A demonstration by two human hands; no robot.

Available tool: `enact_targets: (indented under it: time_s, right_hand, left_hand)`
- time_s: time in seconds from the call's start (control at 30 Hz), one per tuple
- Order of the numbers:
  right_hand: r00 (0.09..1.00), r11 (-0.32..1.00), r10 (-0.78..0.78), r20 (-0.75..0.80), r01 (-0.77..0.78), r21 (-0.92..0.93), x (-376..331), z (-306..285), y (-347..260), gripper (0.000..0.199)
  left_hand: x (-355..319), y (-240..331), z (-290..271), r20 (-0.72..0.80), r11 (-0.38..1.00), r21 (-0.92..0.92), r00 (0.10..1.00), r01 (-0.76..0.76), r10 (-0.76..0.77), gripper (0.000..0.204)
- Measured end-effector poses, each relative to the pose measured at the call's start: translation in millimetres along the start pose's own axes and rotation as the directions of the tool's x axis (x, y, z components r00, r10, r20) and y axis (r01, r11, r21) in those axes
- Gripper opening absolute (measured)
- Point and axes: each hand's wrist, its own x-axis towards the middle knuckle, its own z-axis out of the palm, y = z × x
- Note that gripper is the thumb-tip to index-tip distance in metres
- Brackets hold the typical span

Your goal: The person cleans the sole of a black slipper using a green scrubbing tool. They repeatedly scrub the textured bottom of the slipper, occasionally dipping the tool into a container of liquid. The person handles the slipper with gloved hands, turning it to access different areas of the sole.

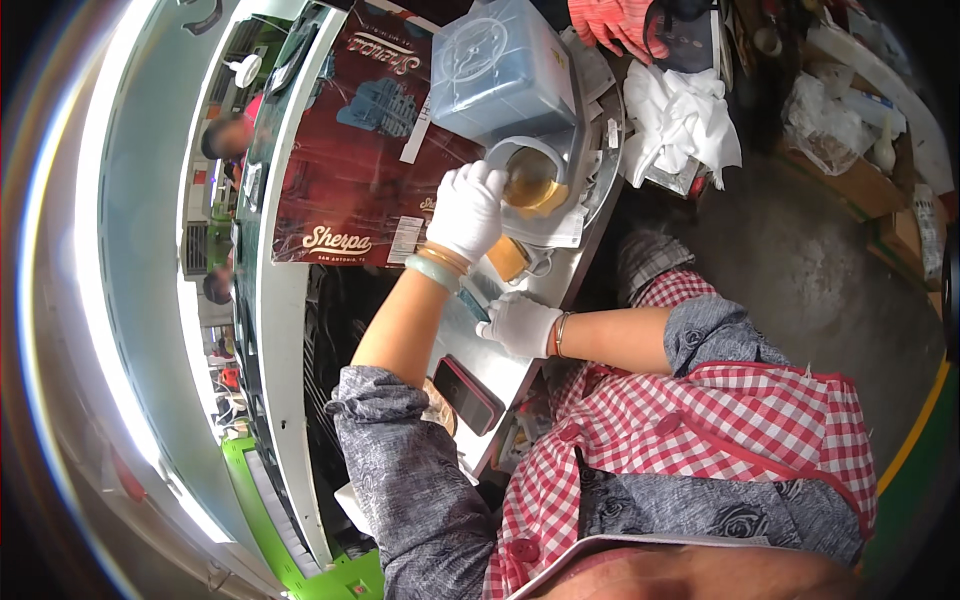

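Note:
My left hand (468, 212), in a white glove, has its fingers curled at the left side of a round grey tub (500, 152). The tub's open mouth shows a brownish inside and a yellow-brown piece at its lower edge. Whether the fingers grip the rim or something small is hidden. Lower and to the right, my gloved right hand (522, 325) is closed low over the metal worktop (510, 372). Its fingertips are beside a narrow teal piece (472, 302); what they hold cannot be made out. Between the hands lies a yellow-brown block (508, 258).
A translucent blue plastic box (505, 70) stands behind the tub. Left of it is a large dark red carton (350, 150). A phone in a red case (468, 394) lies toward my body. White crumpled cloth (685, 120) and red gloves (620, 25) are at the far right.

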Motion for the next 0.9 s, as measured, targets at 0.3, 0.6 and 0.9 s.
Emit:
enact_targets:
  time_s: [0.3, 0.6, 0.9]
  right_hand:
    - [0.999, 0.999, 0.037, 0.035, -0.036, -0.023, -2, -5, 0, 0.025]
    - [0.999, 0.998, 0.019, -0.046, -0.022, -0.054, -6, -8, 1, 0.018]
    - [0.994, 0.995, -0.011, -0.110, -0.001, -0.103, 3, 3, -3, 0.018]
  left_hand:
    - [-21, 3, 23, 0.082, 0.595, -0.633, 0.808, 0.495, -0.584, 0.009]
    - [-22, 11, 25, 0.171, 0.463, -0.652, 0.712, 0.600, -0.681, 0.015]
    - [-50, 6, 10, 0.313, 0.093, -0.854, 0.648, 0.512, -0.694, 0.013]
